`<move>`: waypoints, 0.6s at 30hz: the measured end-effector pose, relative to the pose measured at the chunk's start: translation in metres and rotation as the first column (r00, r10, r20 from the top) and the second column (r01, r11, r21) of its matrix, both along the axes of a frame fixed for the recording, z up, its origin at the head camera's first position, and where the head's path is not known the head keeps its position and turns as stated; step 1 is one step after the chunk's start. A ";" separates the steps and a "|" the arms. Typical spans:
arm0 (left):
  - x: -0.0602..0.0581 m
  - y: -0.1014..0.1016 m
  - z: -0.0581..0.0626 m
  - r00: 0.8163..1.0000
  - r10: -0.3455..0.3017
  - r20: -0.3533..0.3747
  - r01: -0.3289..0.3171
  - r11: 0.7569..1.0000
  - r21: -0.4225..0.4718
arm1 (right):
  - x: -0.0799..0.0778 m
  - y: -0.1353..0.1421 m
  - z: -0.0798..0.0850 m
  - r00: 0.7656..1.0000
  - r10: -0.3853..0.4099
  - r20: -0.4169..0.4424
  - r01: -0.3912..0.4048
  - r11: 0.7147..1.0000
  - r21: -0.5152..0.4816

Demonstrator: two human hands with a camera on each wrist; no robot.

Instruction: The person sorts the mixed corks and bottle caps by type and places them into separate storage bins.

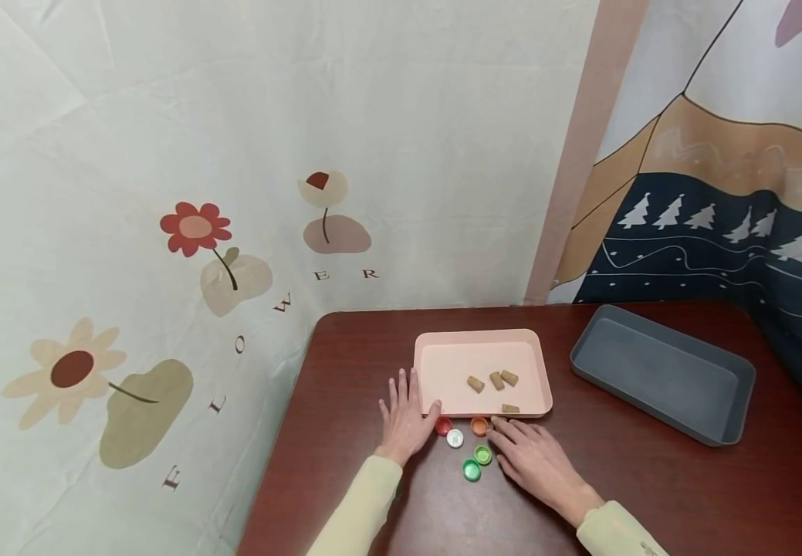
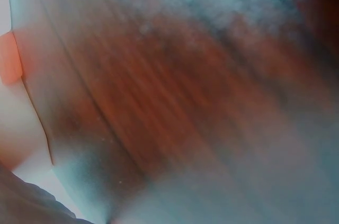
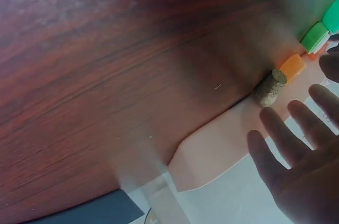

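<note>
Pink tray point(image 1: 449, 367) at its left near corner, my left hand point(image 1: 404, 421) spreads with straight fingers, gripping nothing — its thumb at the near rim, just beyond the red cap point(image 1: 444, 426). Over to the right, my right hand point(image 1: 536, 455) has its fingers extended and apart, curled round nothing, with the fingertips by one cork point(image 3: 270, 89) at the tray's near edge, just right of the orange cap point(image 1: 479, 425) — whether they touch it, I cannot tell.
</note>
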State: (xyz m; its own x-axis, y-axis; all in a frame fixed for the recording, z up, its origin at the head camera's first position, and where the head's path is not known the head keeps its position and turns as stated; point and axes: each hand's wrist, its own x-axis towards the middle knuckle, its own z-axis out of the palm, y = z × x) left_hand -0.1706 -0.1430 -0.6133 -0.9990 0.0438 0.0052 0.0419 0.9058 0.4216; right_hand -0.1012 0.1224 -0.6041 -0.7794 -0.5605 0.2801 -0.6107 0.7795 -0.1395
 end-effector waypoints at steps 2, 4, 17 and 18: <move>0.000 0.000 -0.001 1.000 0.001 0.001 -0.001 1.000 -0.006 | -0.001 -0.001 -0.001 1.000 -0.005 0.007 0.005 1.000 0.018; 0.000 0.000 -0.002 1.000 0.003 0.000 -0.003 1.000 -0.008 | -0.001 -0.002 -0.002 1.000 -0.011 0.013 0.011 0.999 0.035; -0.001 0.000 -0.005 1.000 0.008 0.005 -0.008 1.000 0.000 | 0.003 0.004 -0.003 0.995 -0.097 -0.014 0.097 0.992 0.085; -0.001 0.000 -0.005 1.000 0.009 0.009 -0.009 1.000 -0.003 | 0.004 0.005 -0.002 0.994 -0.109 -0.020 0.110 0.990 0.086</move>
State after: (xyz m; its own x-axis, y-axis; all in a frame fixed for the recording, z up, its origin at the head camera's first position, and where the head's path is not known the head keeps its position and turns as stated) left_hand -0.1719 -0.1427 -0.6179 -0.9994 0.0349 -0.0039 0.0300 0.9073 0.4194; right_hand -0.0974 0.1271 -0.6065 -0.8333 -0.4948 0.2467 -0.5226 0.8505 -0.0595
